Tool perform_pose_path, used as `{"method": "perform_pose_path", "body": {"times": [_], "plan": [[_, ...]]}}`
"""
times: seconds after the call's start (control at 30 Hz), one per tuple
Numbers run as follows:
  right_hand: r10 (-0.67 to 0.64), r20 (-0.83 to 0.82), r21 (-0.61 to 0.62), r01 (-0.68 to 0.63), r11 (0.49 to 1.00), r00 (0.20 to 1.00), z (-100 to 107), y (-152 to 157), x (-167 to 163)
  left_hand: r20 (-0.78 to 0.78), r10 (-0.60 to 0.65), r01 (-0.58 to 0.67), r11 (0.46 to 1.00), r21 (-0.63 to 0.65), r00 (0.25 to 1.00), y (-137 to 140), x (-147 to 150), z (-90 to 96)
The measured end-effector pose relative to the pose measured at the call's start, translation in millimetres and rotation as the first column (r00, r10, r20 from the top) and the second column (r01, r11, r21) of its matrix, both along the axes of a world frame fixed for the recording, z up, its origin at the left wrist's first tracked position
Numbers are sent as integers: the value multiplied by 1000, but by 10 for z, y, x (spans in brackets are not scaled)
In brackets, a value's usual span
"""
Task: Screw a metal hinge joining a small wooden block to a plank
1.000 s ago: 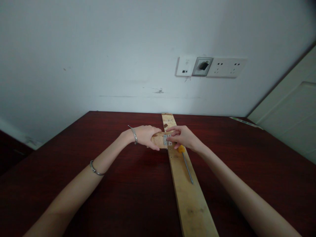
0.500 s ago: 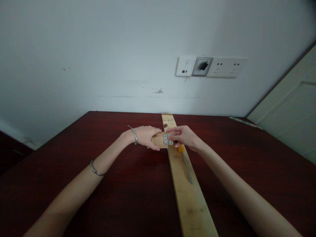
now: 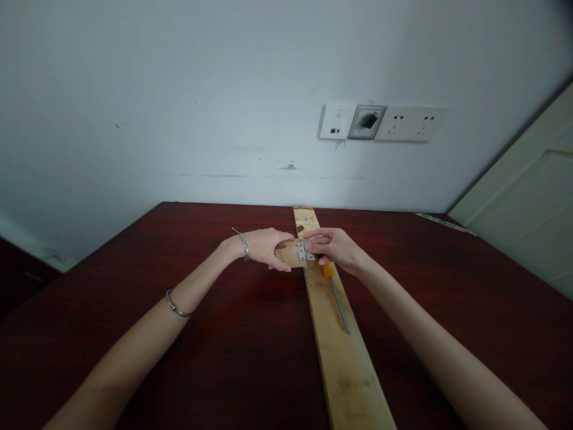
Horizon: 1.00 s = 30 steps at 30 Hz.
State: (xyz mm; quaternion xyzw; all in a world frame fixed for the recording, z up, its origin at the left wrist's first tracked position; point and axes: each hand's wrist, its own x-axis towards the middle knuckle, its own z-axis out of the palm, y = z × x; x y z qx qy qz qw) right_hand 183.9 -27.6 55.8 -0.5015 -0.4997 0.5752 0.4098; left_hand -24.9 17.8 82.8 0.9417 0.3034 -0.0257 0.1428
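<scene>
My left hand (image 3: 265, 246) is closed around a short piece of wood (image 3: 287, 254), thumb along its near side and fingers over the far side. A silver metal hinge (image 3: 302, 251) lies at the right end of that piece, reaching over a long wooden plank (image 3: 344, 364). The fingertips of my right hand (image 3: 338, 246) are pinched together at the hinge's right leaf; whatever small thing may be between them is hidden. Just below that hand, a screwdriver (image 3: 340, 303) with a yellow handle rests on the plank, its handle end partly covered and its tip pointing toward me.
The plank runs across a dark red wooden table (image 3: 215, 358) to the wall (image 3: 201, 107). Wall sockets (image 3: 409, 123) and a black plug (image 3: 369, 120) are above the table's back edge. A thin printed strip (image 3: 445, 223) lies at the back right, near a pale door (image 3: 528, 197).
Both hands stay at the hinge with almost the same grip. The short wood piece and hinge have shifted very slightly; the screwdriver lies where it was.
</scene>
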Motion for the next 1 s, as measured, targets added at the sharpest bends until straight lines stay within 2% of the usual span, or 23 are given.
{"method": "perform_pose_path", "body": {"times": [0.27, 0.57, 0.73, 0.9, 1.0], "plan": [[1, -50, -22, -2, 1000, 999, -32, 3, 29, 76, -22, 26, 998, -52, 997, 19, -28, -16], [10, 99, 25, -13, 1000, 995, -10, 3, -10, -51, 46, -40, 994, 104, 998, -15, 19, -9], [20, 138, 5, -20, 1000, 990, -37, 23, 15, -118, 80, -59, 983, 171, 990, -62, 57, 19], [139, 186, -37, -134, 990, 973, 3, 0, 18, -139, 85, -59, 981, 183, 987, -79, 73, 48], [153, 226, -50, -146, 988, 962, 39, -21, -3, -149, 86, -57, 980, 193, 985, -87, 81, 59]]}}
